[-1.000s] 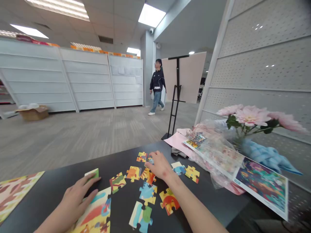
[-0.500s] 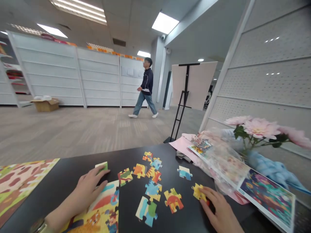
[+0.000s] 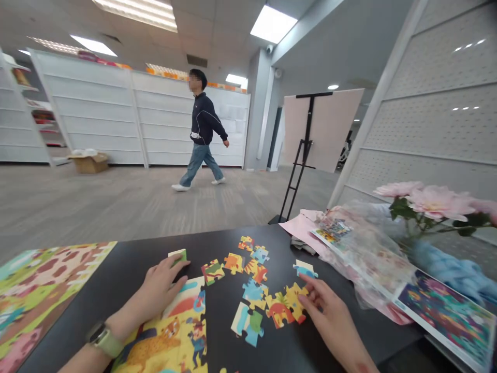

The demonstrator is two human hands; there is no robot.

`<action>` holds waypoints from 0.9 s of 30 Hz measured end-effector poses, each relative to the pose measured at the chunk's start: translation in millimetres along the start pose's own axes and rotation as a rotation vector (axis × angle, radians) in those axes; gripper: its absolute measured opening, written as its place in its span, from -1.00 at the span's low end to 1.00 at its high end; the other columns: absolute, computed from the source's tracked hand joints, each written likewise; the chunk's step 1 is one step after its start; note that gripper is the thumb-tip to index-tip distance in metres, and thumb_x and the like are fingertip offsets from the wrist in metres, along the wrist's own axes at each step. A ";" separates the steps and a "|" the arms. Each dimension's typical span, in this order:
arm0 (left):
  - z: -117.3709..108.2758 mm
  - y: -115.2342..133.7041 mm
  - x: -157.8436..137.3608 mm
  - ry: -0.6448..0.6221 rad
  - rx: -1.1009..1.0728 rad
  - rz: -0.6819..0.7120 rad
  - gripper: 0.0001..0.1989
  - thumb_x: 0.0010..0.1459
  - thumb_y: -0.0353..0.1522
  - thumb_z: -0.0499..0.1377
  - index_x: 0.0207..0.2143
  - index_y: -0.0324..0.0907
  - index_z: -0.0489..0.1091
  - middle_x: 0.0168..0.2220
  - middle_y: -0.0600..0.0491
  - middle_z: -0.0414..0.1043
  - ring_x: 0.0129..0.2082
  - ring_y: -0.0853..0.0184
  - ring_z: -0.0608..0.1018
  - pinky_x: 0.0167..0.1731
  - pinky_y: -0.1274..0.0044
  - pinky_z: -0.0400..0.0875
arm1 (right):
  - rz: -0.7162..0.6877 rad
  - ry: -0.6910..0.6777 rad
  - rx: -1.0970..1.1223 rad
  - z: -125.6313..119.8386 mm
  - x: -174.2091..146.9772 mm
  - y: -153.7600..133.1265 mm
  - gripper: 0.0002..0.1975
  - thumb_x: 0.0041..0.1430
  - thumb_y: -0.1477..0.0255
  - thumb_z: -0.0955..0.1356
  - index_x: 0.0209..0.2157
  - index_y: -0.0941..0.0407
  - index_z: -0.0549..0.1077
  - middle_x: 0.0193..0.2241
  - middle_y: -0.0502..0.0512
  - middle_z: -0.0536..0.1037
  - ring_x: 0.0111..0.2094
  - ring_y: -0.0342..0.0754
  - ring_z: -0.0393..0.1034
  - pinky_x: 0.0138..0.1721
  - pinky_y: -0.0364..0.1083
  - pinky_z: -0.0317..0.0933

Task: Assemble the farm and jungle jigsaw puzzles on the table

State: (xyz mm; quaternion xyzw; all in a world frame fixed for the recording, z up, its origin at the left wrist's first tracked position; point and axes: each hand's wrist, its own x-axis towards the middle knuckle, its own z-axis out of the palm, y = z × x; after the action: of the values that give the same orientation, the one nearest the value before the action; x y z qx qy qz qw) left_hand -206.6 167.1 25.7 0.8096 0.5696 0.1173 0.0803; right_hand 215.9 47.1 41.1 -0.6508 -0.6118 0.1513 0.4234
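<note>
My left hand (image 3: 163,282) lies low over the upper left of a partly joined jigsaw puzzle (image 3: 171,342). Its fingertips touch a green and white puzzle piece (image 3: 182,253), and the thumb is spread apart over the puzzle's top edge. My right hand (image 3: 324,303) has its index fingertip at the lower edge of a blue and white piece (image 3: 305,269). Its thumb is beside a yellow piece (image 3: 295,304), which sits against an orange and red piece (image 3: 279,311). The curled fingers behind are partly hidden.
Several loose pieces, such as a blue one (image 3: 254,292), lie mid-table. Another puzzle (image 3: 58,290) is at the left. A plastic bag (image 3: 368,248), a picture sheet (image 3: 450,311) and pink flowers (image 3: 435,202) occupy the right. A person (image 3: 204,124) walks beyond the table.
My right hand has moved the yellow piece left against the orange and red piece, let go, and reached up to the blue and white piece. The walking person is farther left.
</note>
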 end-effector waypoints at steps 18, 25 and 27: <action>-7.8 6.9 -4.6 0.056 -0.108 0.024 -0.60 0.33 -0.27 0.07 0.18 -0.06 0.39 0.24 -0.14 0.31 0.25 0.03 0.34 0.18 0.12 0.22 | 0.045 -0.469 0.203 91.5 45.6 -71.7 -0.46 0.14 -0.17 0.27 -0.49 0.04 0.22 -0.51 -0.06 0.23 -0.43 -0.06 0.16 -0.38 -0.10 0.15; -19.1 9.9 -10.4 0.035 -0.145 0.032 -0.38 0.15 0.02 0.26 0.21 0.02 0.39 0.31 -0.15 0.25 0.32 -0.08 0.25 0.23 0.08 0.15 | -0.218 -0.635 0.226 129.6 71.0 -109.2 -0.61 0.37 0.05 0.18 -0.41 0.04 0.24 -0.41 -0.02 0.36 -0.34 -0.03 0.26 -0.26 -0.08 0.17; -22.2 10.4 -10.8 0.011 -0.144 0.021 -0.27 0.05 0.06 0.33 0.22 0.02 0.38 0.33 -0.16 0.22 0.33 -0.10 0.24 0.24 0.08 0.15 | -0.278 -0.704 0.150 142.4 69.4 -111.5 -0.65 0.41 0.12 0.15 -0.38 0.04 0.23 -0.40 -0.03 0.38 -0.34 -0.04 0.27 -0.27 -0.08 0.15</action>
State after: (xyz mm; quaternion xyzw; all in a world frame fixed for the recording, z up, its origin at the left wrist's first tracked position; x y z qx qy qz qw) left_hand -207.0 153.4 48.7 0.8071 0.5514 0.1632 0.1339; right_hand 53.8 151.4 60.7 -0.4369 -0.7894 0.3510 0.2506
